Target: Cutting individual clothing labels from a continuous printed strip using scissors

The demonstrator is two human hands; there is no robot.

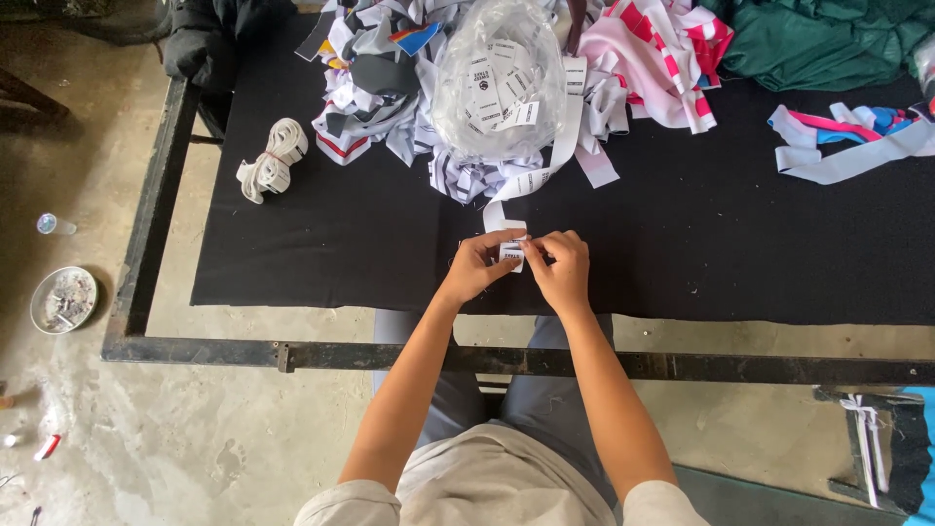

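Both hands, left hand [474, 265] and right hand [559, 270], pinch 1 small white label [511, 249] between fingertips above the black cloth [341, 244], at the end of a label strip [545, 161]. A loosened pinch could drop the label; tugging may drag the strip from the clear bag [497, 78].

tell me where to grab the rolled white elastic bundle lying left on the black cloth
Probably pinch the rolled white elastic bundle across its narrow middle, where a thin band seems to cinch the loops. It lies diagonally on the black cloth, apart from the pile of fabric scraps, so coming from above or the open left side looks clearest.
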